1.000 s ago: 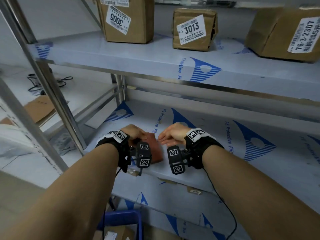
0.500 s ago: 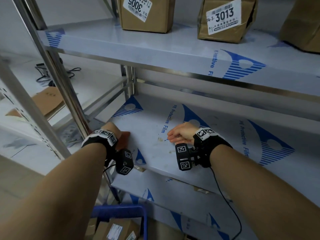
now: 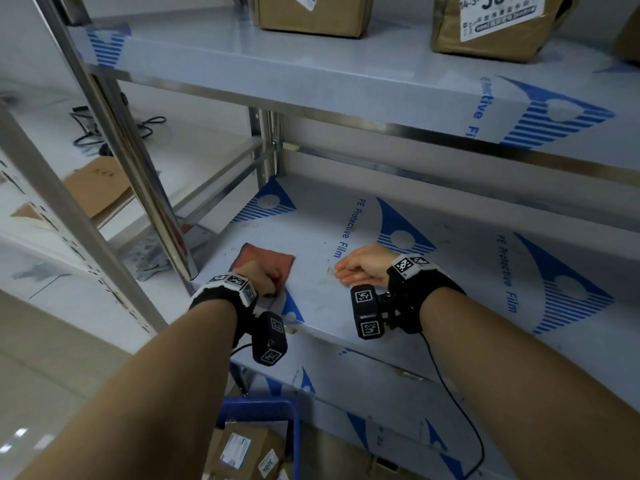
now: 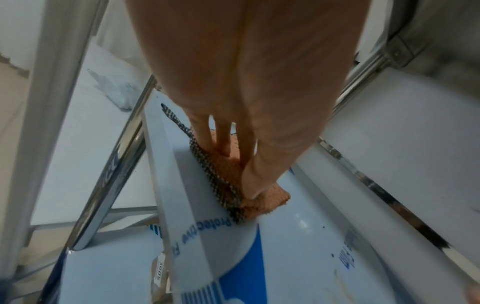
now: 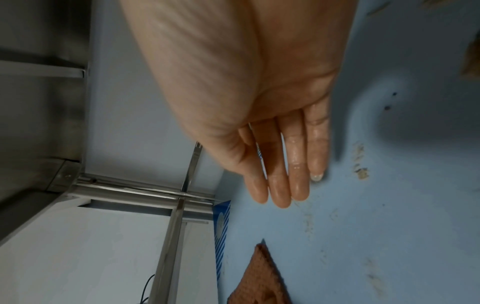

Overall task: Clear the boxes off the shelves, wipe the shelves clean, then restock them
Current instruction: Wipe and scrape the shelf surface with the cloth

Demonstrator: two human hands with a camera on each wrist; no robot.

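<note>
A folded orange-brown cloth (image 3: 268, 257) lies on the middle shelf (image 3: 457, 271) near its front left corner. My left hand (image 3: 265, 277) presses down on it with straight fingers (image 4: 224, 144); the cloth (image 4: 267, 202) has a dark woven edge. To the right, my right hand (image 3: 360, 268) rests on its edge on the shelf, fingers (image 5: 279, 185) straight and together, holding nothing. The cloth (image 5: 259, 275) lies apart from it. Small dirt marks (image 5: 361, 172) dot the shelf by the right fingertips.
Two labelled cardboard boxes (image 3: 311, 12) (image 3: 495, 29) stand on the upper shelf (image 3: 346, 74). A steel post (image 3: 138, 161) rises just left of the cloth. Below, a blue basket (image 3: 258, 408) holds more boxes (image 3: 242, 452). Flat cardboard (image 3: 97, 185) lies on the neighbouring rack.
My left hand has swept the cloth leftward from beside the right hand to the shelf's front left corner. The right hand has stayed in place.
</note>
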